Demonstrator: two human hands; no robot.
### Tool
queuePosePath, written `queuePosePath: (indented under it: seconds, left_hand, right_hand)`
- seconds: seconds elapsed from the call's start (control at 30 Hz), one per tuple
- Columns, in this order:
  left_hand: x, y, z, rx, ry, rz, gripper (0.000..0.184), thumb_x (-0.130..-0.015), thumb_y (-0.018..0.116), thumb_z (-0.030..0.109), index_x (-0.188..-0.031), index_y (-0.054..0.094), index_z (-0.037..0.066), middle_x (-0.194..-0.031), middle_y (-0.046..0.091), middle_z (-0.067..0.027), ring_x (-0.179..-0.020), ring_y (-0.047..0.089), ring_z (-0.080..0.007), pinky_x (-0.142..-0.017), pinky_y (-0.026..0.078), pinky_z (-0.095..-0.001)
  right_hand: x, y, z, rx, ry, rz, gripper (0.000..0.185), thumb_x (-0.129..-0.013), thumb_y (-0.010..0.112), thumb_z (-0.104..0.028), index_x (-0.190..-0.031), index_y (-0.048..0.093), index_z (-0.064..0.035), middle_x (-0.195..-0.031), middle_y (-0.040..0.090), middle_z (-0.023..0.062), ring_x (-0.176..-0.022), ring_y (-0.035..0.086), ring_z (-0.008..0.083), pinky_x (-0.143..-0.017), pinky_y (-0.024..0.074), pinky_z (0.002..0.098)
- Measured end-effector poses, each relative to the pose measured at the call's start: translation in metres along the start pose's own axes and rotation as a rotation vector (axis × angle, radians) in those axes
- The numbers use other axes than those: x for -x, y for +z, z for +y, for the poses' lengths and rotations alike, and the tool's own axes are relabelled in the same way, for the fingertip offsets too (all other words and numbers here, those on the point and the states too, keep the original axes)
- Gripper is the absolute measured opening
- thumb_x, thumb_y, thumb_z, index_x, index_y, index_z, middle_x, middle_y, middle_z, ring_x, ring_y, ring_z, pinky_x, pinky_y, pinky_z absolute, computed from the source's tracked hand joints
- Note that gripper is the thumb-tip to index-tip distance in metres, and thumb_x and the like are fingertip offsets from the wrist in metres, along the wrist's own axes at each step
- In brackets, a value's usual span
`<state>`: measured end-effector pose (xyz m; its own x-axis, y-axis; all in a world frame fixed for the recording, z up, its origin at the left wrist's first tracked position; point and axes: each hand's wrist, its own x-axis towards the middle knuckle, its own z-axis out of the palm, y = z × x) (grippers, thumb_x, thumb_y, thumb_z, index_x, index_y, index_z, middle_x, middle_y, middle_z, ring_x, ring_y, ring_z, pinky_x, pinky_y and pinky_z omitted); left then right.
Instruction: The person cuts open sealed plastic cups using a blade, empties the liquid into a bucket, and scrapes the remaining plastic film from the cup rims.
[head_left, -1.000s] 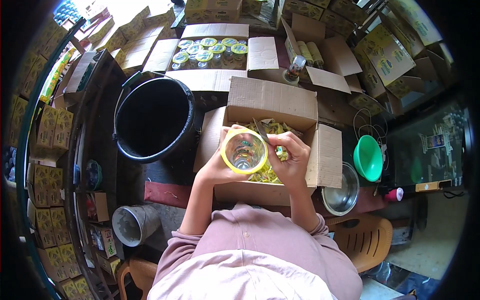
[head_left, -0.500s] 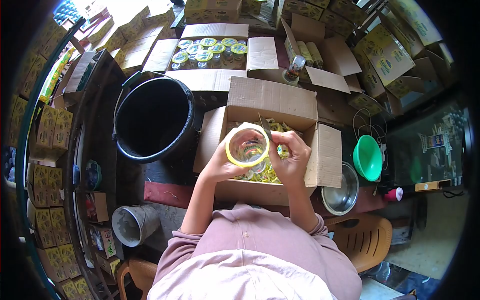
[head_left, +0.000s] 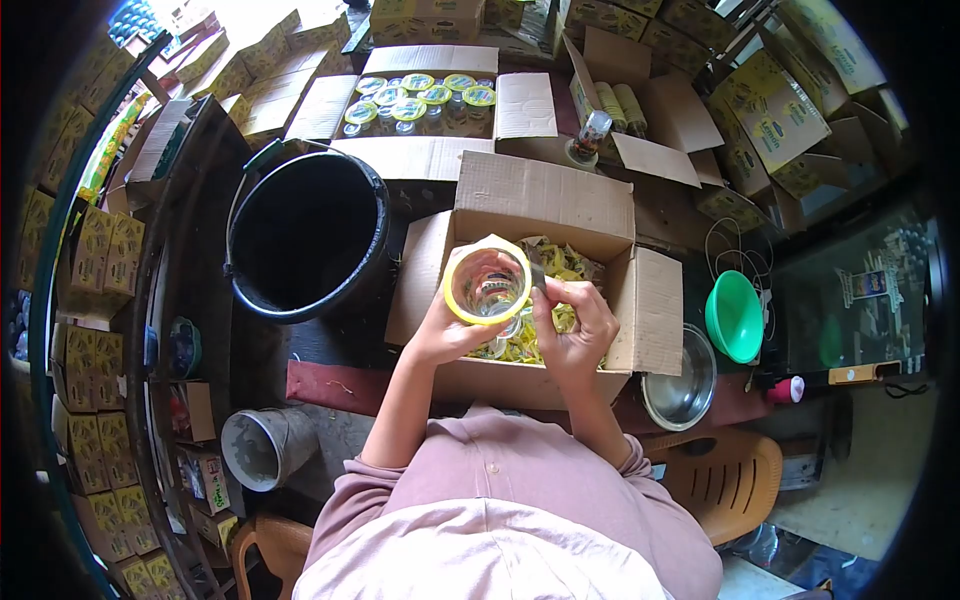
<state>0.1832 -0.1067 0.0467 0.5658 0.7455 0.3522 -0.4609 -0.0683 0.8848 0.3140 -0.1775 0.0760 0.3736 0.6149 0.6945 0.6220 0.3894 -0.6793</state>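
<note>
My left hand [head_left: 441,328] is wrapped around a clear plastic jar [head_left: 488,284] with a yellow rim, its round top facing me. My right hand [head_left: 577,330] pinches a small knife [head_left: 537,274]; the short dark blade lies against the right side of the jar's rim. Both hands are above an open cardboard box [head_left: 545,185], where many small yellow-and-green packets [head_left: 566,262] lie. The lower part of the jar is partly covered by my left fingers.
Left of the box stands a black bucket [head_left: 240,230]. Behind is a carton [head_left: 415,160] of yellow-lidded jars [head_left: 436,95]. A green bowl [head_left: 738,315] and a metal bowl [head_left: 655,405] are on the right, and a grey bucket [head_left: 300,440] is low on the left.
The jar has moved slightly left and up with my left hand. The knife has turned, so its pointed tip no longer sticks up beyond the rim.
</note>
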Motion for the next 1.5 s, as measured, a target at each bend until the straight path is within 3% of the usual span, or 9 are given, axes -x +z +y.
queuePosePath:
  seconds: [0.4,0.87,1.07,1.17,1.27,1.5]
  left_hand:
    - [0.001,-0.003,0.002,-0.183,0.008,-0.058,0.064,-0.066,0.071,0.005,-0.121,0.038,0.003,-0.109,0.045,-0.0095,-0.105,0.047,-0.0191,-0.092,0.04,-0.0311]
    - [0.001,-0.009,0.009,-0.185,-0.054,-0.15,0.062,-0.064,0.071,0.006,-0.118,0.042,0.001,-0.108,0.044,-0.0082,-0.104,0.047,-0.0185,-0.092,0.038,-0.0303]
    - [-0.003,-0.013,0.006,-0.158,0.014,-0.168,0.063,-0.063,0.073,0.006,-0.117,0.042,0.001,-0.105,0.043,-0.0073,-0.102,0.049,-0.0178,-0.09,0.04,-0.03]
    - [-0.001,-0.001,0.003,-0.151,-0.027,-0.005,0.066,-0.061,0.076,0.005,-0.116,0.04,0.003,-0.104,0.044,-0.0067,-0.1,0.05,-0.0163,-0.088,0.043,-0.0294]
    - [-0.002,-0.003,-0.002,-0.129,-0.067,0.017,0.069,-0.06,0.078,0.004,-0.115,0.038,0.004,-0.103,0.044,-0.0062,-0.099,0.051,-0.0152,-0.085,0.045,-0.0291]
    - [-0.002,-0.004,0.001,-0.196,-0.06,-0.078,0.066,-0.059,0.075,0.0,-0.115,0.039,0.004,-0.102,0.045,-0.0054,-0.099,0.05,-0.0151,-0.088,0.043,-0.0295]
  right_hand:
    - [-0.002,0.001,-0.004,0.105,-0.108,0.02,0.017,-0.068,0.067,0.006,-0.083,0.063,-0.0007,-0.072,0.061,0.0085,-0.063,0.061,0.0171,-0.057,0.0488,0.0264]
    - [-0.006,0.001,0.001,0.076,-0.077,-0.056,0.021,-0.067,0.067,0.006,-0.086,0.064,-0.0024,-0.075,0.062,0.0083,-0.062,0.061,0.016,-0.057,0.0488,0.0255]
    - [-0.007,0.002,0.003,-0.019,0.009,-0.063,0.021,-0.067,0.067,0.007,-0.085,0.064,-0.0018,-0.074,0.062,0.0082,-0.06,0.061,0.0136,-0.056,0.048,0.0245]
    - [-0.003,0.006,0.003,0.011,0.01,-0.031,0.02,-0.067,0.067,0.007,-0.085,0.064,-0.0014,-0.073,0.062,0.0081,-0.06,0.061,0.0137,-0.056,0.0478,0.0245]
    - [0.002,0.005,0.004,0.049,-0.007,-0.019,0.02,-0.067,0.067,0.007,-0.086,0.064,-0.0011,-0.073,0.061,0.0083,-0.06,0.061,0.0143,-0.055,0.0477,0.0247]
    - [0.002,0.004,0.002,0.094,-0.028,-0.011,0.02,-0.066,0.067,0.007,-0.085,0.064,-0.0008,-0.072,0.061,0.0082,-0.06,0.061,0.0152,-0.056,0.0477,0.0251]
